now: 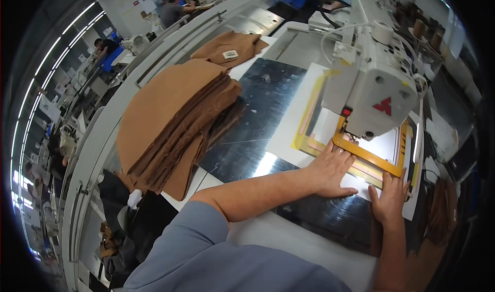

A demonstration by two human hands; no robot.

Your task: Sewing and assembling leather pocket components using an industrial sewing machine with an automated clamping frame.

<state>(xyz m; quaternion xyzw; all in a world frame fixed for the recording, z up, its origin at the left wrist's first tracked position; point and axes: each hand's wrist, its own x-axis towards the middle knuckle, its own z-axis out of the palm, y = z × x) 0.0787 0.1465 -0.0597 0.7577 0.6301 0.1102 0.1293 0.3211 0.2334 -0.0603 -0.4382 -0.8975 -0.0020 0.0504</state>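
A yellow frame [370, 157] lies under the sewing machine [388, 97], toward the table's [294, 243] right edge. The left hand [332, 172] and right hand [390, 200] touch its near side, thumbs apart from fingers. Brown pieces [165, 103] are stacked near the table's left edge.

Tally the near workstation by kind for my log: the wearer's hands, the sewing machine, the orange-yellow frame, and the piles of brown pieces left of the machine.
Hands: 2, left hand and right hand
Sewing machine: 1
Orange-yellow frame: 1
Brown piles: 2, large stack and smaller pile
Total: 6
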